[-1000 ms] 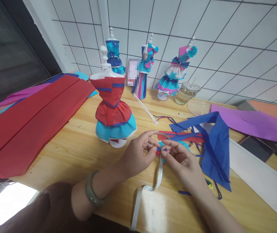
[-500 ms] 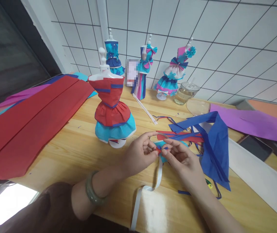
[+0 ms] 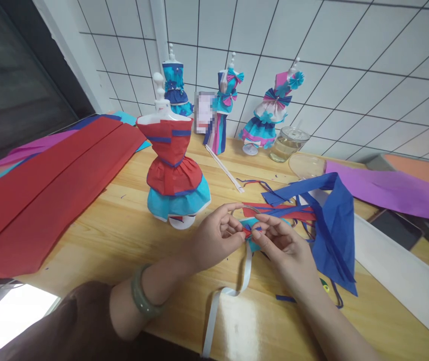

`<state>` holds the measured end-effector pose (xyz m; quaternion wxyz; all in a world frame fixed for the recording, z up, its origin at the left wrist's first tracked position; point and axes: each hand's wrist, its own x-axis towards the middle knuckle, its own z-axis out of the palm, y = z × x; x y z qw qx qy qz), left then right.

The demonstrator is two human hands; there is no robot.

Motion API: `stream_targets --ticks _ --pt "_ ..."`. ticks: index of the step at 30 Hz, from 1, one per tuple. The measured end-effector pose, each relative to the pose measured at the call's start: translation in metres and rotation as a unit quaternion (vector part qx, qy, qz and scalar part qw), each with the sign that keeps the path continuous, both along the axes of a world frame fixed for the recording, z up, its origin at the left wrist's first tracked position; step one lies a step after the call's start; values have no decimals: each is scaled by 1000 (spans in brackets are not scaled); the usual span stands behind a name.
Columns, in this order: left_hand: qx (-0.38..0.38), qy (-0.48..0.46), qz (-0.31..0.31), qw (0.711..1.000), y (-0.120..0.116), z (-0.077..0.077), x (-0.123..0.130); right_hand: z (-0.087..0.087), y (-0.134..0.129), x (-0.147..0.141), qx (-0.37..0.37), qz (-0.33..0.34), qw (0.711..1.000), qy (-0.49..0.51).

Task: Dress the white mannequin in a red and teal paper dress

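Observation:
Between my hands is a small red and blue bow (image 3: 248,231), pinched from both sides. My left hand (image 3: 220,231) has thumb and fingers closed on its left end; my right hand (image 3: 280,238) pinches the right end. Fingertips hide much of the bow. Just behind it lies a light-blue piece (image 3: 252,245) of paper or cloth, partly covered by my hands. From below the bow a white ribbon (image 3: 247,268) runs down to the table's front edge. Left of my hands stands a small white dress form (image 3: 172,173) in a red and light-blue dress.
Three more dressed forms (image 3: 269,115) stand along the tiled wall, near a glass jar (image 3: 289,144). Red sheets (image 3: 59,185) lie at the left. Blue material (image 3: 334,225), red strips (image 3: 267,208), a purple sheet (image 3: 395,190), a white strip (image 3: 398,276) and a dark phone-like slab (image 3: 397,228) lie right.
My right fingers have shifted very slightly around the bow. Both hands stay in the same place, and everything else is unchanged.

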<state>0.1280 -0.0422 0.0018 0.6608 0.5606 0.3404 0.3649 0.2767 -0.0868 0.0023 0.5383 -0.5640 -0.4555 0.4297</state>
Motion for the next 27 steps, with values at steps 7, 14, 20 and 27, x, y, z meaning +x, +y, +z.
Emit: stream_targets --ticks 7,14,20,27 --pt "13 26 0 1000 -1 1 3 -1 -1 -3 -9 10 1000 6" --pt "31 32 -1 999 -3 -5 5 -5 0 -7 -12 16 998 54" --pt "32 15 3 999 -4 -10 6 -5 0 -6 -13 12 998 67" --pt "35 40 12 998 -2 -2 2 -4 3 1 -19 -24 998 63"
